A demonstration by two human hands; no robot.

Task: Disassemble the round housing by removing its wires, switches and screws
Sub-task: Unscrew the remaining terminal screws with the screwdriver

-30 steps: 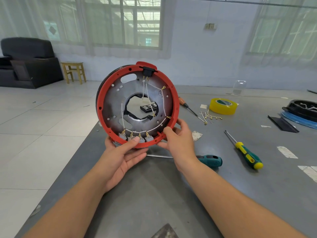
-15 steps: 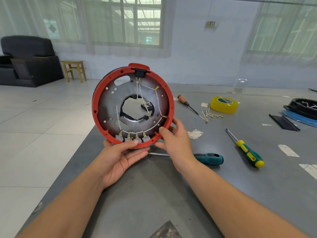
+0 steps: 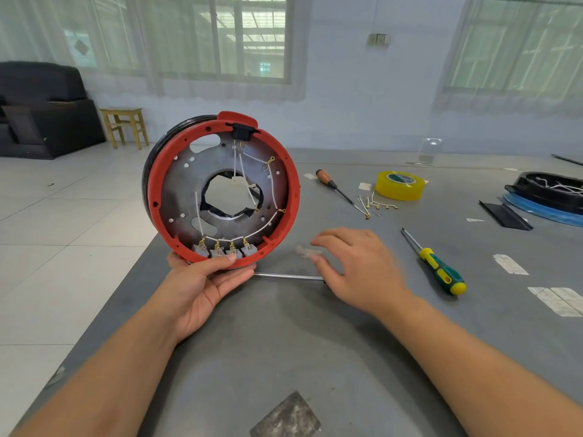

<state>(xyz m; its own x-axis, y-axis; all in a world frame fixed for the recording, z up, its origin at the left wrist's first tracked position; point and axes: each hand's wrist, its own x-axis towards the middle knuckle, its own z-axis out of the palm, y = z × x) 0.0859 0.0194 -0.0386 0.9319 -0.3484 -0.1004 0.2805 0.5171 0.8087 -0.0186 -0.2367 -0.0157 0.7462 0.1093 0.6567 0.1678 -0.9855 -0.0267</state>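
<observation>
The housing (image 3: 220, 190) is held upright at the table (image 3: 284, 342) edge, gripped at its lower rim by the left hand (image 3: 202, 279); white wires (image 3: 239, 171) and four switches (image 3: 222, 250) sit inside; the right hand (image 3: 356, 266) is spread, relaxed, above a screwdriver (image 3: 288, 275).

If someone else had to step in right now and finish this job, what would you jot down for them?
Left hand grips the bottom rim of the round housing, holding it upright on edge on the grey table.
Right hand is off the housing, fingers loose, over the teal screwdriver's shaft; it holds nothing.
Done: one loose wire set lies by the yellow tape.
Left: white wires, four grey switches along the bottom, black top socket, and any screws.
</observation>
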